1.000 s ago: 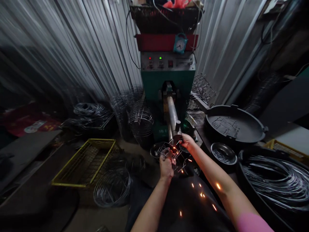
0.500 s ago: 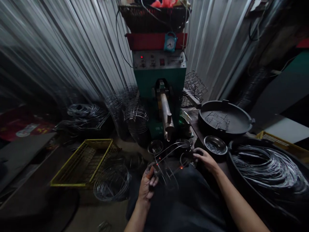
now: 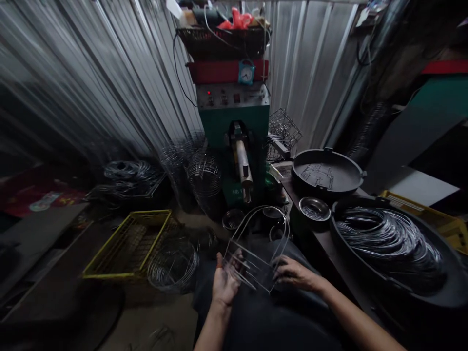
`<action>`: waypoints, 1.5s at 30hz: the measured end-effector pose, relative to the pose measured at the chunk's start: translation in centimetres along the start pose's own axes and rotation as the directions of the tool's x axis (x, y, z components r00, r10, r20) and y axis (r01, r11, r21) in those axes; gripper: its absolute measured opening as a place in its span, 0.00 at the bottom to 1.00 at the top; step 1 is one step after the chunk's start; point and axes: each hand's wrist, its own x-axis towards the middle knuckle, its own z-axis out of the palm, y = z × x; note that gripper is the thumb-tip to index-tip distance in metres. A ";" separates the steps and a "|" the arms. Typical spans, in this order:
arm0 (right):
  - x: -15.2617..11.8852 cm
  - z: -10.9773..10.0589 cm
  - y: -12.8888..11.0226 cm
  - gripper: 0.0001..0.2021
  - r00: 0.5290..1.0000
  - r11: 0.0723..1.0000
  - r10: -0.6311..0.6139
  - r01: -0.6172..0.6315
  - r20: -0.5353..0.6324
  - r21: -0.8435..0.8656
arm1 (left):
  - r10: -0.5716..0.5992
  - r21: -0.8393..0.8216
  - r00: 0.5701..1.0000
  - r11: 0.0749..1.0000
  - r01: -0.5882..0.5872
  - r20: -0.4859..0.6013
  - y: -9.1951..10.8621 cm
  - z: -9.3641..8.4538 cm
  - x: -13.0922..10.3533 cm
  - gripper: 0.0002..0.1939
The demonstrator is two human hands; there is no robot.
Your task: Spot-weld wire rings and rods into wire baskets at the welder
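Above my lap is a bent-wire frame (image 3: 255, 257) with a rounded arch at its far end and several straight cross wires near me. My left hand (image 3: 228, 282) is palm up under its left side, thumb raised and fingers curled around the wires. On the right side, my right hand (image 3: 295, 274) pinches the frame's edge between thumb and fingers. Beyond the arch stands a green spot-welding machine (image 3: 215, 122), its cylindrical arm (image 3: 243, 163) pointing toward me. The arch's far end lies below the arm's tip, apart from it.
At right, a black round pan (image 3: 409, 285) holds many wire hoops, beside a small metal bowl (image 3: 315, 209) and another pan (image 3: 329, 170) with small wire pieces. At left are a yellow basket (image 3: 126, 277) and a bundle of wire rings (image 3: 172, 265). Small bowls sit under the machine.
The wire frame has turned, so its arch now points away from me. My right hand has come lower and nearer the left one. Orange glowing spots near the frame have gone.
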 end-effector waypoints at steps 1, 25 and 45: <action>-0.2 0.0 -0.3 0.17 1.000 1.000 -0.006 0.006 -0.010 0.009 | -0.007 0.063 1.000 0.998 0.007 0.006 -0.5 -0.7 0.1 0.24; 5.3 1.6 2.5 0.21 0.869 0.239 0.453 0.095 -0.197 0.966 | 0.365 0.651 0.931 0.713 -0.260 -0.028 -6.1 -1.3 -2.0 0.22; 7.9 0.3 0.4 0.12 0.789 0.219 0.609 -0.060 -0.088 0.974 | 0.391 0.583 0.920 0.756 -0.299 -0.035 -4.4 0.1 0.0 0.18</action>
